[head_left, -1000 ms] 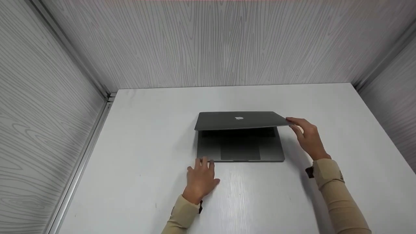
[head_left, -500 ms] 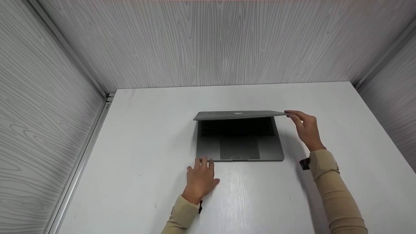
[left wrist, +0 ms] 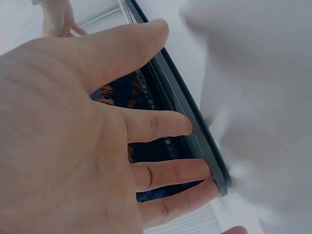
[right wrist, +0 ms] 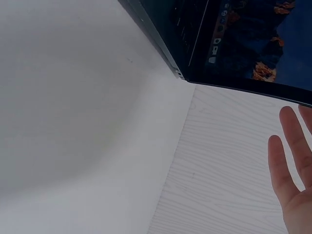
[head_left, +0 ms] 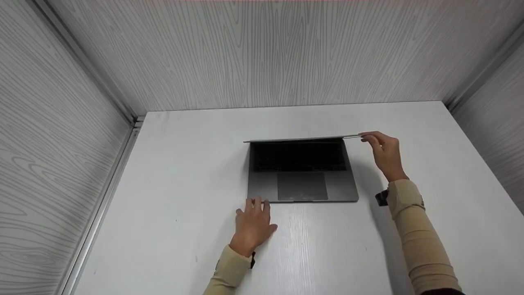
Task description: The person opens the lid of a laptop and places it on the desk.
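A dark grey laptop (head_left: 262, 186) lies on the white table, its keyboard and trackpad facing up. From the head view its raised lid (head_left: 301, 139) is seen nearly edge-on. My right hand (head_left: 387, 155) pinches the lid's right corner between thumb and fingers. In the right wrist view the lit screen (right wrist: 292, 53) shows a dark blue and orange picture. My left hand (head_left: 251, 227) has its fingers extended, the tips resting on the base's front left edge. Up close in the left wrist view, those fingers (left wrist: 161, 124) touch the rim of the base.
A white table (head_left: 184, 176) carries the laptop. Behind it stands a wood-grained back panel (head_left: 270, 53), with side panels to the left (head_left: 49, 143) and right (head_left: 495, 114). A metal rail (head_left: 100, 209) runs along the table's left edge.
My right hand has moved up and away, tilting the lid back from half-closed to nearly edge-on. More keyboard shows. My left hand has stayed at the front edge.
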A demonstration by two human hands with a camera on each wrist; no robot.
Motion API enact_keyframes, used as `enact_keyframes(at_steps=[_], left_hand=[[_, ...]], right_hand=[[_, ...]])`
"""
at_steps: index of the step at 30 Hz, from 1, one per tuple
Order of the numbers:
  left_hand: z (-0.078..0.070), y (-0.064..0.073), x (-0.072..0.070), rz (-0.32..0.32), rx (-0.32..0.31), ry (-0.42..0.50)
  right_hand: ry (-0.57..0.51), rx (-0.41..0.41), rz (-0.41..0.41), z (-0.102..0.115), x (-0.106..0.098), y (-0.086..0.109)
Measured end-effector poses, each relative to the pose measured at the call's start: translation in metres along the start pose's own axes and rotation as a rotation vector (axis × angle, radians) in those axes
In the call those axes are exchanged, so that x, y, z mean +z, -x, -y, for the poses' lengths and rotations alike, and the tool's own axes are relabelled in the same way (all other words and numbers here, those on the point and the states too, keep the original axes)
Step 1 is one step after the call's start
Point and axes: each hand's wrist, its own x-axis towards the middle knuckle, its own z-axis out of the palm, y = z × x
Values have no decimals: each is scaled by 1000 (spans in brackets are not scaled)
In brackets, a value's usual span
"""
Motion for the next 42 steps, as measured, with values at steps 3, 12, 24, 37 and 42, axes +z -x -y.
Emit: enact_keyframes(at_steps=[3,12,24,37,42], left_hand=[[0,0,0,-2,1,7],[0,-1,-1,24,-15,23],[-1,-1,-2,28,-11,48],[0,1,0,-12,-10,-20],[0,0,0,-4,-14,-17]], right_hand=[[-29,-8,-13,13,-2,0],[-63,39,11,19,-3,-10],[-106,82,13,29,-8,-21],[-196,92,34,29,1,-38],[-222,102,42,27,3,-43]])
